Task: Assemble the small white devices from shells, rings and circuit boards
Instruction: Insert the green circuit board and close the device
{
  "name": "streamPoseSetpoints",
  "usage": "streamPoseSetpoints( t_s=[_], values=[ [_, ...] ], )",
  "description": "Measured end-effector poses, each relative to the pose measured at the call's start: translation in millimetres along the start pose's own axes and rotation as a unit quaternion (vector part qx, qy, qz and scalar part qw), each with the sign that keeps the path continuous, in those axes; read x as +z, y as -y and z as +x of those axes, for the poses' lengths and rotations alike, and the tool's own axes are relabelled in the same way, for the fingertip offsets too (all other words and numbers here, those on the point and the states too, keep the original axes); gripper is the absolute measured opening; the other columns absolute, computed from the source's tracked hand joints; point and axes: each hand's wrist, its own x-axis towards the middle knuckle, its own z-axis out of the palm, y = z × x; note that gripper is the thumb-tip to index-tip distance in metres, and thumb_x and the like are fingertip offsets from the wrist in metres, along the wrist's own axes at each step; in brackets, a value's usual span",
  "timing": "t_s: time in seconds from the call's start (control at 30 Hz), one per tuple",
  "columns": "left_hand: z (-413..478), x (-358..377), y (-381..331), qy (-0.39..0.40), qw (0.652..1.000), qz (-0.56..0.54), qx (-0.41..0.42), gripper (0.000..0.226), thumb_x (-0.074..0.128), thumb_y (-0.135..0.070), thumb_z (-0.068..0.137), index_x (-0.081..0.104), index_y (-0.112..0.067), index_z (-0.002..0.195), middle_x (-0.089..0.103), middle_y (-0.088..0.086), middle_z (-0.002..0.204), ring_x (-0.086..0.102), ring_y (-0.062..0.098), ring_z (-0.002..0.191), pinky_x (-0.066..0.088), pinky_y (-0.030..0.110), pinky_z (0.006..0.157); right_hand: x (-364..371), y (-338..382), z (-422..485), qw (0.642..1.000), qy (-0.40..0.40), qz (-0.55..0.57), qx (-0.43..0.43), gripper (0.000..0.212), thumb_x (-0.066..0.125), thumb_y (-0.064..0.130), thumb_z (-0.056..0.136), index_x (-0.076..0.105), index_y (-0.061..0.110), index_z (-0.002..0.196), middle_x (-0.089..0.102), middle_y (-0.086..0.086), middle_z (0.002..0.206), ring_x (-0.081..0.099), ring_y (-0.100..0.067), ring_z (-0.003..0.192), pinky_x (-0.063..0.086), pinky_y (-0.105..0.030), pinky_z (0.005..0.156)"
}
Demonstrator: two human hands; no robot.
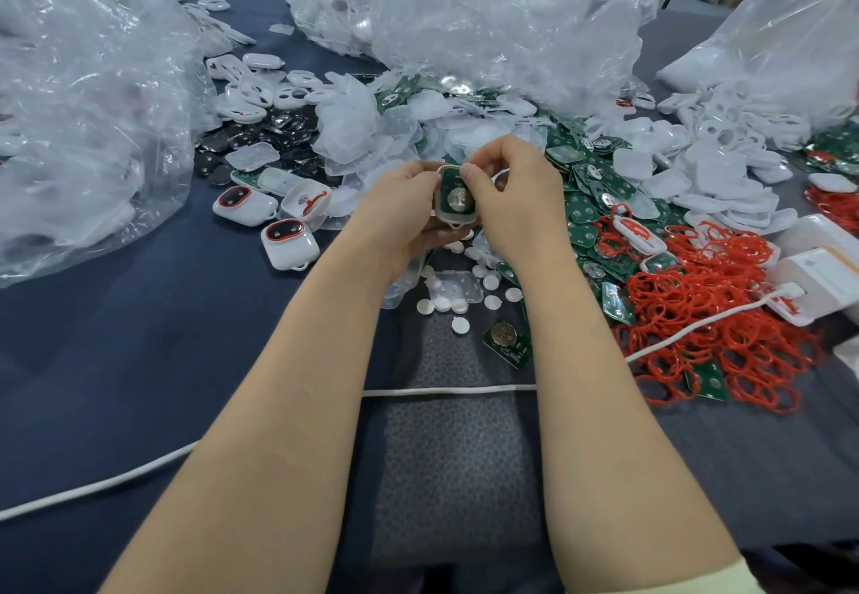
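Observation:
A small white shell (457, 217) with a green circuit board (454, 196) seated in it is held up at the middle of the table. My left hand (403, 216) grips the shell from the left side. My right hand (516, 203) pinches the board's upper edge with thumb and fingers curled round the shell's right side. Two closed white devices (289, 244) with red rings lie to the left. Red rings (706, 314) are heaped at the right, green boards (585, 203) beside them, and white shells (725, 165) farther right.
Large clear plastic bags (83, 96) stand at left, back and right. Black pads (260, 133), clear covers (353, 128) and white discs (465, 296) litter the blue cloth. A loose board (507, 342) lies near me. A white cable (446, 391) crosses under my forearms; white boxes (822, 277) sit at right.

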Motion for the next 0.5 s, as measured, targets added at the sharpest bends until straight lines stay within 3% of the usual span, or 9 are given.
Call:
streamPoseSetpoints(
  t_s=[0.3, 0.5],
  values=[
    [-2.3, 0.6, -0.9, 0.0, 1.0, -0.015, -0.004, 0.017, 0.04, -0.008, 0.101, 0.055, -0.013, 0.095, 0.062, 0.012, 0.094, 0.064, 0.018, 0.069, 0.059, 0.027, 0.06, 1.2, 2.0, -0.1, 1.0, -0.007, 0.018, 0.007, 0.004, 0.058, 0.019, 0.092, 0.058, 0.016, 0.089, 0.06, -0.006, 0.094, 0.054, -0.017, 0.085, 0.046, -0.031, 0.079],
    [-1.2, -0.1, -0.9, -0.004, 1.0, -0.015, -0.001, 0.018, 0.038, -0.01, 0.102, 0.055, -0.013, 0.097, 0.063, 0.013, 0.098, 0.066, 0.018, 0.068, 0.059, 0.03, 0.065, 1.5, 0.7, 0.4, 1.0, -0.01, 0.026, 0.008, 0.005, 0.059, 0.02, 0.092, 0.058, 0.017, 0.088, 0.06, -0.007, 0.093, 0.054, -0.018, 0.085, 0.048, -0.036, 0.082]
  ],
)
